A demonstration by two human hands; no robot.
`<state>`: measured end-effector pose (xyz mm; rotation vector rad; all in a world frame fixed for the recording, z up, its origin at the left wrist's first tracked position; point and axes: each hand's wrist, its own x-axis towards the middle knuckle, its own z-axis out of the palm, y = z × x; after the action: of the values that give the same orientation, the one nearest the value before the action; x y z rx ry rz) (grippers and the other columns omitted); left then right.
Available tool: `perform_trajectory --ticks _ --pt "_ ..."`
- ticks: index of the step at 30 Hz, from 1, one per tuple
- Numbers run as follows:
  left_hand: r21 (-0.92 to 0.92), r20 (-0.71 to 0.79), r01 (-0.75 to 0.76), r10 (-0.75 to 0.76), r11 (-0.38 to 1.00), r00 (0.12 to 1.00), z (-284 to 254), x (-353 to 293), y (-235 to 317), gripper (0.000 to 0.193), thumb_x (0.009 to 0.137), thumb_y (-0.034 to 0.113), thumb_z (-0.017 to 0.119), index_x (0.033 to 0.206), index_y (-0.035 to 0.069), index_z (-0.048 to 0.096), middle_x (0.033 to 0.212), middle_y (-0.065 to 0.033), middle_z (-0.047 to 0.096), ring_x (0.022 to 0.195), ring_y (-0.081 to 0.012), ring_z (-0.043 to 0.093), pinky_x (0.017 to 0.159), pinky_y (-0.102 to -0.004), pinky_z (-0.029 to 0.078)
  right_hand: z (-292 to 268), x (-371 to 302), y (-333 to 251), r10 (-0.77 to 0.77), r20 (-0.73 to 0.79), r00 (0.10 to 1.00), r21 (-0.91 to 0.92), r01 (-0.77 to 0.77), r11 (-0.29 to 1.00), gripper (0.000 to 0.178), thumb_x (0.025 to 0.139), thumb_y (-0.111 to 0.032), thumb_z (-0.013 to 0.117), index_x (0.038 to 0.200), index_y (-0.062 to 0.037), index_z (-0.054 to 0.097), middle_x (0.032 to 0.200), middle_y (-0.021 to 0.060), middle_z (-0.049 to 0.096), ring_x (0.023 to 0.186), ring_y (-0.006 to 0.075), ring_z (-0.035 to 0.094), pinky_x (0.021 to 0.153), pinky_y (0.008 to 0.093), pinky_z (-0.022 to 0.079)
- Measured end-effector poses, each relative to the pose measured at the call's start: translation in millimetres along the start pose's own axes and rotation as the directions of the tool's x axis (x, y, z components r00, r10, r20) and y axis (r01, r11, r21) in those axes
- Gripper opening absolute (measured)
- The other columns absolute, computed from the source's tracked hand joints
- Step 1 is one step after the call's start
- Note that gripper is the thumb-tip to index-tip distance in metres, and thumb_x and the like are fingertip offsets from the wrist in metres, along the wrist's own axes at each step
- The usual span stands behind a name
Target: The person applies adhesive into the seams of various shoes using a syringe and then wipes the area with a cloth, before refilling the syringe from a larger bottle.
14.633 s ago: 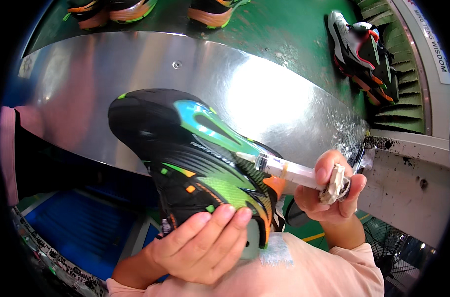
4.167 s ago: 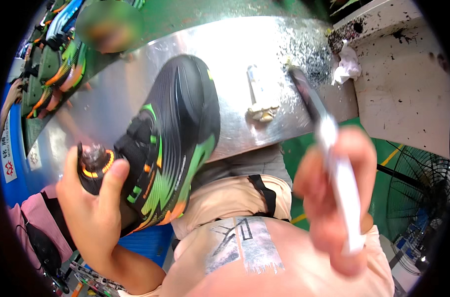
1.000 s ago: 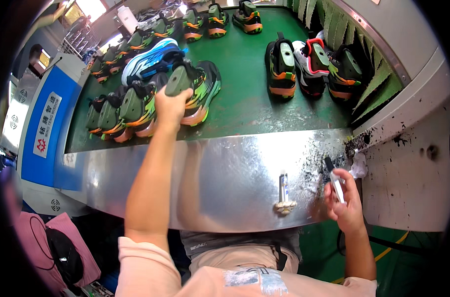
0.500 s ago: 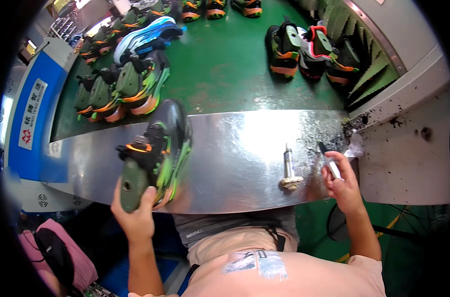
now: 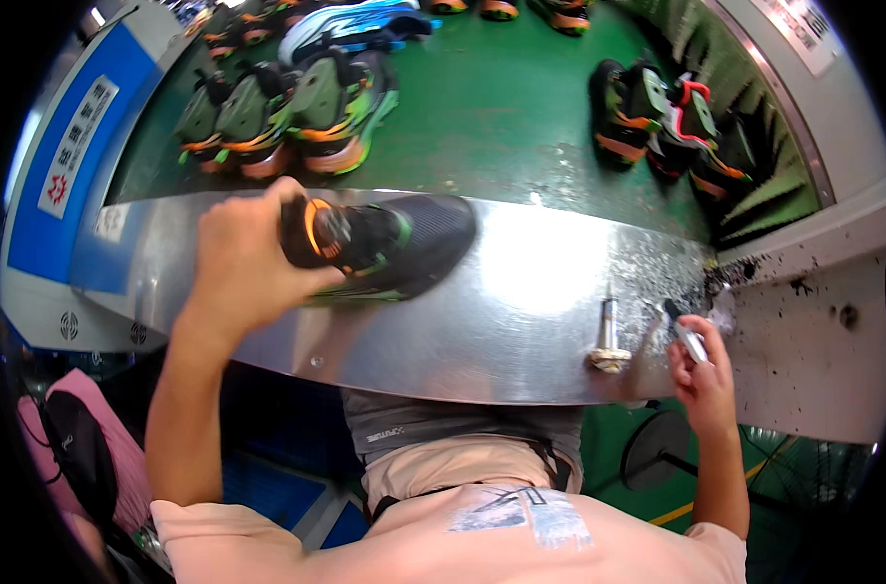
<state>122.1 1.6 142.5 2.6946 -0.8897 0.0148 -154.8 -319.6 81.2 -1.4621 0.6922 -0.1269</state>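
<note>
A black sneaker [image 5: 414, 238] with green and orange trim lies over the steel ledge, its toe pointing right. My left hand [image 5: 243, 263] is closed around its heel and collar, hiding that end. At the right, my right hand [image 5: 704, 382] pinches a short white-handled tool [image 5: 691, 343] with a dark end, too small to name surely. Just left of it, a syringe-like tube [image 5: 609, 326] with a thin tip stands on a pale, lumpy base on the ledge.
The steel ledge [image 5: 521, 341] borders a green conveyor belt [image 5: 501, 127]. Several similar sneakers [image 5: 326, 112] sit at left, beside a blue one [image 5: 350, 29]. More shoes [image 5: 630, 112] stand at right near green flaps [image 5: 784, 185]. Black smudges mark the white side panel [image 5: 813, 341].
My left hand has turned the sneaker from toe-away to toe-right and shifted its grip over the heel. The right hand still holds the tool. The whole view has shifted slightly.
</note>
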Motion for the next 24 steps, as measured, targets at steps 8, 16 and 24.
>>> perform_trajectory --ticks 8,16,24 --pt "0.001 -0.359 -0.477 0.446 0.879 0.82 40.5 -103.9 -28.8 0.003 0.081 0.006 0.054 0.079 0.008 0.053 0.088 -0.0107 0.068 0.083 -0.0231 0.067 0.059 -0.0257 0.048 61.3 7.1 -48.5 -0.177 0.275 0.945 0.218 0.118 0.969 0.07 0.079 -0.057 0.057 0.121 -0.0063 0.035 0.075 0.002 0.045 0.054 0.0046 0.035 0.041 0.0163 0.032" --pt "-0.017 -0.36 -0.447 0.411 0.895 0.837 52.8 -127.5 -45.3 0.004 0.085 0.011 0.051 0.084 0.014 0.049 0.095 -0.0058 0.068 0.09 -0.0191 0.066 0.067 -0.0213 0.047 206.5 57.7 -77.2 -0.096 0.792 0.603 0.358 -0.332 0.873 0.083 0.076 -0.077 0.037 0.11 -0.0018 0.037 0.064 0.0052 0.043 0.047 0.0097 0.034 0.038 0.02 0.029" --pt "-0.039 -0.342 -0.461 0.422 0.886 0.84 60.8 -137.1 -51.8 0.005 0.085 0.012 0.05 0.085 0.015 0.046 0.096 -0.0053 0.068 0.09 -0.0208 0.066 0.074 -0.0246 0.045 262.2 65.4 -78.8 0.024 0.834 0.551 0.225 -0.379 0.898 0.086 0.076 -0.079 0.035 0.113 -0.0012 0.037 0.064 0.0049 0.041 0.047 0.0084 0.03 0.038 0.0206 0.026"
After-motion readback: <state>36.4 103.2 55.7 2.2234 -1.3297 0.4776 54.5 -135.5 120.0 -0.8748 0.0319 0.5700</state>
